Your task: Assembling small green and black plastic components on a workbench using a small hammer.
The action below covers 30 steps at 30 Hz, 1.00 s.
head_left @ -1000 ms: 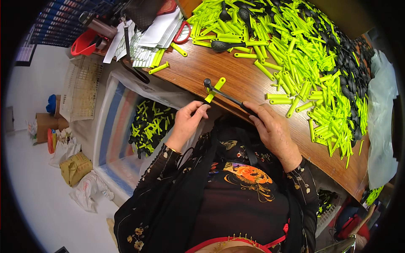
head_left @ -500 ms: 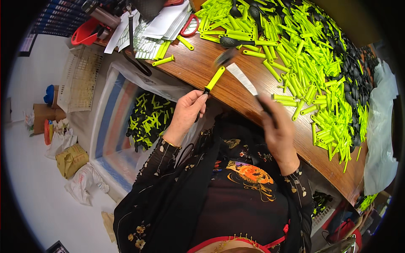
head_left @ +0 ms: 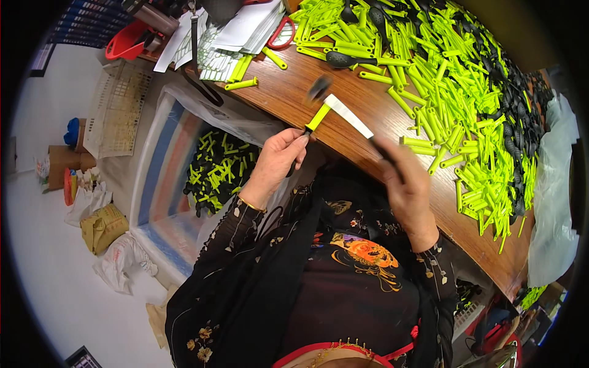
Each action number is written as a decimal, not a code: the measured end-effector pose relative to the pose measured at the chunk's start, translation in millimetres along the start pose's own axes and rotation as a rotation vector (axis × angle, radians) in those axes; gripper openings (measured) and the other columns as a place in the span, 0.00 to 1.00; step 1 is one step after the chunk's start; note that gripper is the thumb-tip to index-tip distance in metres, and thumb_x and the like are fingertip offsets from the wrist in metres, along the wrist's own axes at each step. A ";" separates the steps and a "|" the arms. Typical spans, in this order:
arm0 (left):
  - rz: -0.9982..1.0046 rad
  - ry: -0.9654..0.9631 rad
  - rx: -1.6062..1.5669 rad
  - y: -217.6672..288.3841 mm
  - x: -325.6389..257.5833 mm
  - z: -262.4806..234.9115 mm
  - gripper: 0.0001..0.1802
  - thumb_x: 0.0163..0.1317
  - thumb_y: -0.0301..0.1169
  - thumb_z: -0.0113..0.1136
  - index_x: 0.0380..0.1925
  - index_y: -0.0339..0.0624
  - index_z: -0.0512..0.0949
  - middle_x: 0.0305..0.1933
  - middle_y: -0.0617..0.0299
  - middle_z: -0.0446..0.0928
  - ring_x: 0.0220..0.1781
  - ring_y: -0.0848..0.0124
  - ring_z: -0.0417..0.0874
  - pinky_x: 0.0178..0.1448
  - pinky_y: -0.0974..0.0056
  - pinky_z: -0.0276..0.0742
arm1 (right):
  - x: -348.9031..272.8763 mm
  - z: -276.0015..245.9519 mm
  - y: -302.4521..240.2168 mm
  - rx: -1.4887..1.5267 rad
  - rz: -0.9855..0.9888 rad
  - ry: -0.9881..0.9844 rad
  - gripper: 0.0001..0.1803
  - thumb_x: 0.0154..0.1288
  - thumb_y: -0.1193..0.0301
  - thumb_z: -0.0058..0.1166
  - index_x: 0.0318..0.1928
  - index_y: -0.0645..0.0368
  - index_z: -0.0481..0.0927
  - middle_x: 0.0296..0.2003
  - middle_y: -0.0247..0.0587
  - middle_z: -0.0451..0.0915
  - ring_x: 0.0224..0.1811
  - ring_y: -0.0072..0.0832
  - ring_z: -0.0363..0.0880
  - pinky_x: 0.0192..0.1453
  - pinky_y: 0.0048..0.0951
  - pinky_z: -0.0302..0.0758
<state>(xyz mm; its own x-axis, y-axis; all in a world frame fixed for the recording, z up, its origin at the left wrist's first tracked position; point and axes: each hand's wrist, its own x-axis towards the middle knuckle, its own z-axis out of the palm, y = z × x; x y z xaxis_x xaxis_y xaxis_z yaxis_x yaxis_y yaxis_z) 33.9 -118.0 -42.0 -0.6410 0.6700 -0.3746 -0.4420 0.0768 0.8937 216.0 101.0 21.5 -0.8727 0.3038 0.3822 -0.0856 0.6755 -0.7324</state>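
Note:
Between the closed fingers of my left hand [head_left: 283,153] is a small black utensil with a lime-green handle [head_left: 317,118]. That handle points up and away over the near edge of the wooden table, and the black end is mostly hidden by the fingers. My right hand [head_left: 407,190] is wrapped around the black grip of a hammer [head_left: 351,116] with a white shaft. The hammer's dark head is blurred by motion. It is just beyond the far end of the green handle, and the shaft overlaps that end; whether they touch I cannot tell.
A heap of lime-green handles [head_left: 438,92] and black utensil heads [head_left: 512,135] covers the far and right table [head_left: 307,76]. Papers [head_left: 242,34] and red-handled scissors [head_left: 283,34] lie far left. Below left, a striped, plastic-lined container [head_left: 161,165] holds green-and-black pieces.
The hammer has shifted slightly left, so its shaft now overlaps the green handle's end. My left hand keeps its grip on the utensil. The whole view has shifted a little.

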 end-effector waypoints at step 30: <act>-0.130 -0.104 -0.021 16.0 -15.5 3.6 0.14 0.84 0.32 0.54 0.61 0.36 0.75 0.30 0.64 0.79 0.29 0.71 0.87 0.37 0.69 0.84 | -0.9 -14.4 7.9 -0.169 0.096 -0.035 0.25 0.72 0.79 0.63 0.67 0.50 0.83 0.40 0.47 0.82 0.39 0.49 0.84 0.41 0.43 0.81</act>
<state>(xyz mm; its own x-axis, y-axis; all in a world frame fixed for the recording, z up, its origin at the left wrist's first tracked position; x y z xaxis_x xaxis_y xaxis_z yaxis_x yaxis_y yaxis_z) 39.0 -124.5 -21.0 -0.5098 0.7284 -0.4578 -0.5303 0.1529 0.8339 223.0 115.8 23.5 -0.8894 0.3507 0.2932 0.0780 0.7484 -0.6586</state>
